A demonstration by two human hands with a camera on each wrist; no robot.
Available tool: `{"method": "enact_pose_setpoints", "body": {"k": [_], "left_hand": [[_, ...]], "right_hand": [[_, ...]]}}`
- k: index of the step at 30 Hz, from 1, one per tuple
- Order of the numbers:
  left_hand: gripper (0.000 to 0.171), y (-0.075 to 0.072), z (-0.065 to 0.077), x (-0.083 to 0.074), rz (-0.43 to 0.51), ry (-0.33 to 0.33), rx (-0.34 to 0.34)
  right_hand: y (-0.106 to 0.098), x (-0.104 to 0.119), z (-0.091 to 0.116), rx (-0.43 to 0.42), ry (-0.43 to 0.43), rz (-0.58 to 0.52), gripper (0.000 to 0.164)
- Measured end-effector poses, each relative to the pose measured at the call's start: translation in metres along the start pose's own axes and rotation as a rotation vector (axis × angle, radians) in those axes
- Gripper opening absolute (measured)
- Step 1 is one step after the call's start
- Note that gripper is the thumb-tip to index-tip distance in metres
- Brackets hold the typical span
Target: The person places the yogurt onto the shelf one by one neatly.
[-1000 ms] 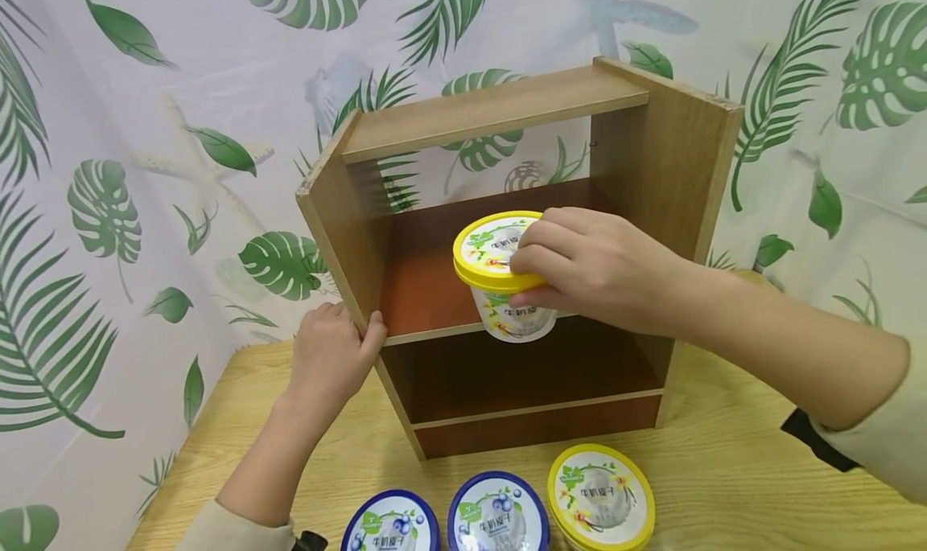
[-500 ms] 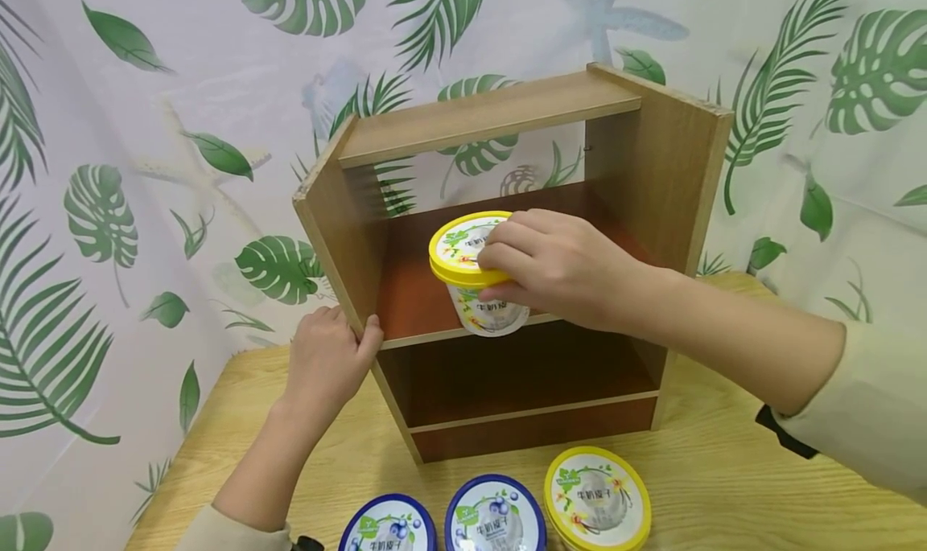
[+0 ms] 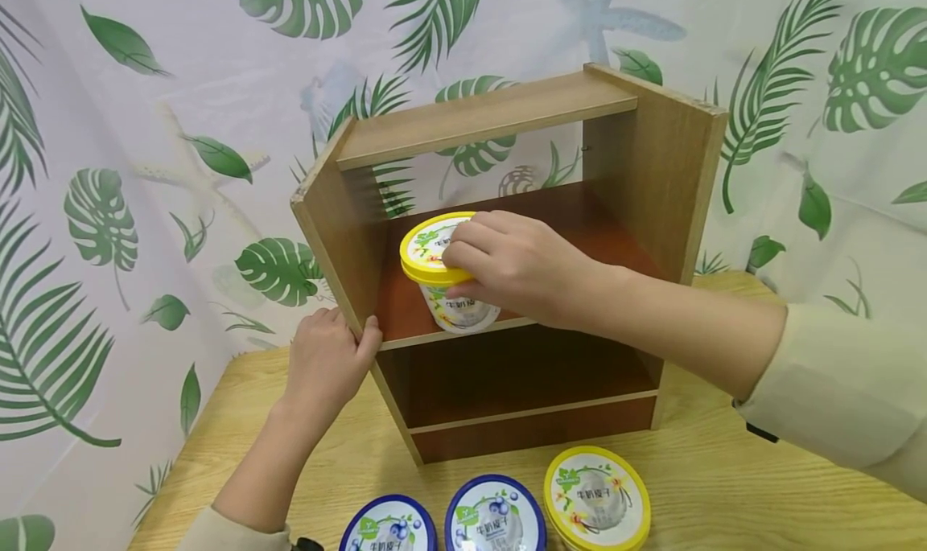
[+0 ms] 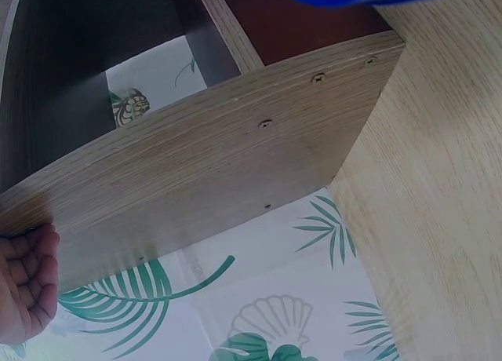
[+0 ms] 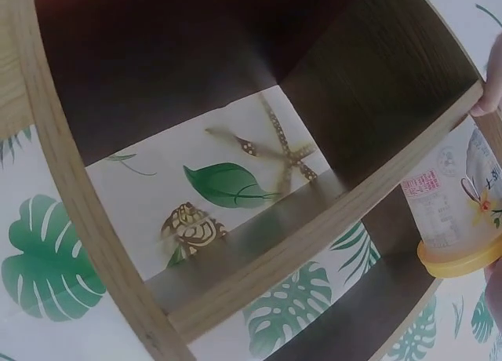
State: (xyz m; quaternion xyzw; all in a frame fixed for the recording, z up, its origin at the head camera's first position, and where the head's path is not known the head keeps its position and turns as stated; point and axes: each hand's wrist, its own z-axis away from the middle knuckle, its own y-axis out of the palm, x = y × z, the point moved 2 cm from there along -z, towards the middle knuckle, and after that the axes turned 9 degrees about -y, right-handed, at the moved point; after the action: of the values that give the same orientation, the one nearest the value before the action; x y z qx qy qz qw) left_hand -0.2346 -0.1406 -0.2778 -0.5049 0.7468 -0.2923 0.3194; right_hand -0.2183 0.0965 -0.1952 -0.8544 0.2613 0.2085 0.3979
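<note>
Lettering on the raised tub (image 3: 433, 276) reads 牛奶皮 on its side, while the right hand (image 3: 507, 261) hides part of the lid print; in the right wrist view its fine red text is too small to read. The full name, 牛奶皮子, shows on a second yellow-lidded tub (image 3: 598, 499) at five o'clock from the middle of the shelf unit (image 3: 669, 173), and on two blueberry tubs at six (image 3: 496, 519) and seven (image 3: 389, 527), all on the wood-grain table (image 3: 710, 454). Every lid is on, so contents stay hidden. The raised tub is white with a yellow lid, green leaves and orange flowers; pinched by its rim in the right hand, it is at the upper compartment's front edge, slightly toward nine o'clock. Whether it touches the board, I cannot tell. At eight o'clock the left hand (image 3: 329, 354) grips the unit's side panel, thumb over the edge.
</note>
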Motion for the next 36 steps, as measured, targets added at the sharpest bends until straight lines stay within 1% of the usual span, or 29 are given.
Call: {"method": "enact_pose_setpoints", "body": {"k": [9,19,26,32,36], "left_hand": [[0.029,0.001,-0.002,0.000,0.016,0.013,-0.014],[0.030,0.001,-0.001,0.000,0.011,0.043,-0.043],[0.029,0.000,0.000,0.000,0.002,0.052,-0.040],[0.027,0.001,0.000,0.000,0.002,0.076,-0.056],[0.027,0.001,-0.001,0.001,0.004,0.077,-0.060]], "right_hand": [[0.011,-0.001,-0.013,0.038,-0.018,0.049,0.033],[0.016,-0.002,-0.020,0.091,-0.026,0.110,0.037],[0.023,-0.004,-0.026,0.120,-0.009,0.083,0.036],[0.030,-0.007,-0.030,0.148,0.007,0.068,0.033],[0.032,-0.009,-0.034,0.168,-0.015,0.066,0.032]]}}
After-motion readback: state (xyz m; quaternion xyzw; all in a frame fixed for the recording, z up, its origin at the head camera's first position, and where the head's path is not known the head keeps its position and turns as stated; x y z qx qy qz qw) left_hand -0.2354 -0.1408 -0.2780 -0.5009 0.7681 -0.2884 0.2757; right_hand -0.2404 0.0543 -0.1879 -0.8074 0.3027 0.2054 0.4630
